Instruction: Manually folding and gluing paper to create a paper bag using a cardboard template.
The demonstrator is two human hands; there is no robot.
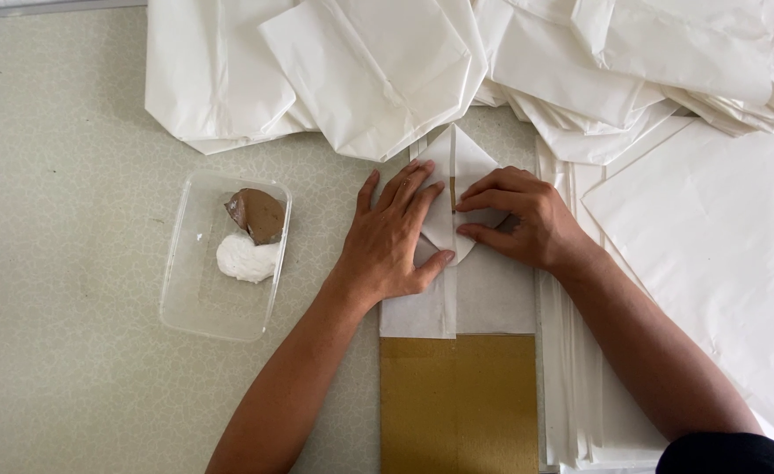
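Note:
A white paper sheet (pixel 470 167) lies on the table, its far end folded into a point with two flaps meeting along a centre slit. My left hand (pixel 396 237) presses flat on the left flap, fingers spread. On the right flap rests my right hand (pixel 518 219), fingertips pinching the paper edge at the slit. Beneath the paper, a brown cardboard board (pixel 457 404) sticks out toward me.
A clear plastic tray (pixel 195 303) at left holds a brown lump (pixel 259 213) and a white lump of paste (pixel 244 257). Finished white paper bags (pixel 387 61) are piled along the far edge. Flat white sheets (pixel 712 237) are stacked at right.

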